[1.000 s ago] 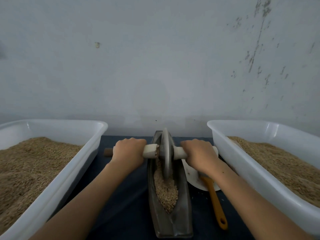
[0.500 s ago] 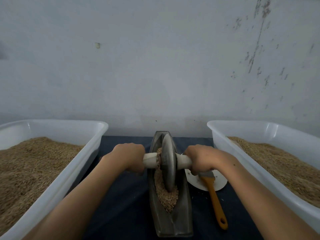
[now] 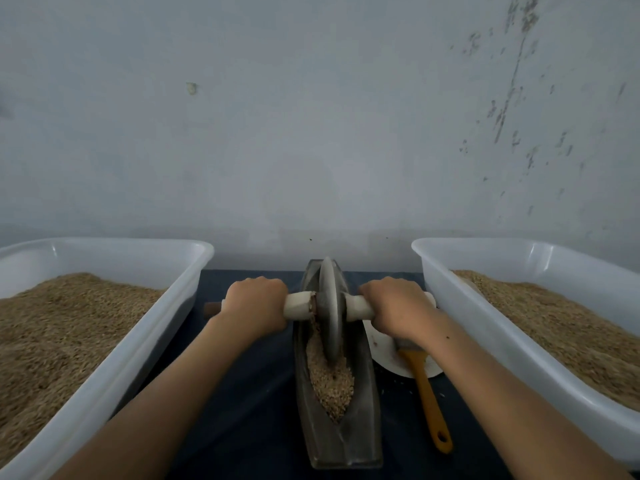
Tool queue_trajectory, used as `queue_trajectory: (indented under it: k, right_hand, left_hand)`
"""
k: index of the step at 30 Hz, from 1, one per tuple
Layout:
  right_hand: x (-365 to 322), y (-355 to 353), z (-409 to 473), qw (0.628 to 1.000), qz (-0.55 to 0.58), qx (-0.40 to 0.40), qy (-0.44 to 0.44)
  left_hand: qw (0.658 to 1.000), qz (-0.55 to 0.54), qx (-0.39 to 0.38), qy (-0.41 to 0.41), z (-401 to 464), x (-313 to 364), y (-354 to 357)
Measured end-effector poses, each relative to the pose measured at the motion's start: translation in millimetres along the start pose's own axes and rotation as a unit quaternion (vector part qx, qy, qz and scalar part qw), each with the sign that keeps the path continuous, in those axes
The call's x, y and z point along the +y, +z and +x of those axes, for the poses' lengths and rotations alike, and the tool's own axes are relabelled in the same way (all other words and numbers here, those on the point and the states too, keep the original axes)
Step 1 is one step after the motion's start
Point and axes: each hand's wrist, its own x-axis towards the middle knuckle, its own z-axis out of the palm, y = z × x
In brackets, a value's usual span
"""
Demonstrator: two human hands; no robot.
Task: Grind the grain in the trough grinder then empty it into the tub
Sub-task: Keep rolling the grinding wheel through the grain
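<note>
Two big white plastic tubs heaped with tan grain, one at left [image 3: 114, 358], one at right [image 3: 512, 348], flank the long grey boat-shaped trough grinder [image 3: 360, 427] on the dark blue table [image 3: 252, 403]. Grain [image 3: 330, 382] fills its channel, grey wheel [image 3: 330, 306] upright near the far end. Left hand [image 3: 254, 308] and right hand [image 3: 398, 306] wrap the pale axle handle [image 3: 298, 305]. An orange-handled brush [image 3: 427, 400] lies across a white plate [image 3: 384, 351].
</note>
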Motion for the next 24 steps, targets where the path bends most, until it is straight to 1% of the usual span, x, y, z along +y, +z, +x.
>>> queue_trajectory:
  k: [2, 4, 6, 7, 10, 13, 16, 18, 19, 21, 24]
  right_hand:
    - [1.8, -4.8, -1.6, 0.999, 0.005, -0.051, -0.015]
    - [4.8, -8.6, -4.0, 0.994, 0.027, -0.103, -0.024]
    - [6.5, -10.4, -5.8, 0.989, 0.046, -0.136, -0.028]
    - [6.4, -10.4, -5.7, 0.989, 0.046, -0.139, -0.027]
    - [3.6, -6.5, -2.4, 0.994, 0.027, -0.105, -0.016]
    - [1.4, 1.2, 2.7, 1.000, 0.016, -0.016, 0.006]
    - [-1.2, 8.9, 3.2, 0.998, 0.010, 0.065, 0.022]
    - [-2.1, 12.4, 2.7, 0.995, 0.005, 0.094, 0.022]
    - [-1.9, 12.5, 2.5, 0.995, 0.005, 0.097, 0.018]
    - [-0.6, 8.3, 2.5, 0.997, 0.007, 0.072, 0.010]
    - [1.8, -1.4, 1.3, 1.000, 0.008, -0.013, -0.007]
  left_hand:
    - [0.997, -0.001, -0.072, 0.000, -1.8, -0.2, -5.7]
    - [0.992, -0.006, -0.122, 0.000, -3.3, -0.3, -8.6]
    - [0.990, -0.012, -0.143, 0.001, -3.3, -0.6, -9.7]
    - [0.990, -0.014, -0.143, 0.002, -3.0, -0.6, -9.8]
    - [0.995, -0.008, -0.100, 0.000, -2.4, -0.3, -7.0]
    - [1.000, 0.003, -0.011, -0.006, 0.8, 0.9, 0.5]
    - [0.996, -0.009, 0.083, -0.014, 1.5, 3.0, 8.3]
    - [0.993, -0.014, 0.114, -0.011, 0.7, 2.8, 10.9]
    - [0.993, -0.014, 0.114, -0.008, 0.5, 2.0, 11.2]
    - [0.997, -0.006, 0.077, -0.004, 0.7, 0.1, 9.4]
    - [0.999, 0.006, -0.033, -0.006, 1.1, -1.3, 0.0]
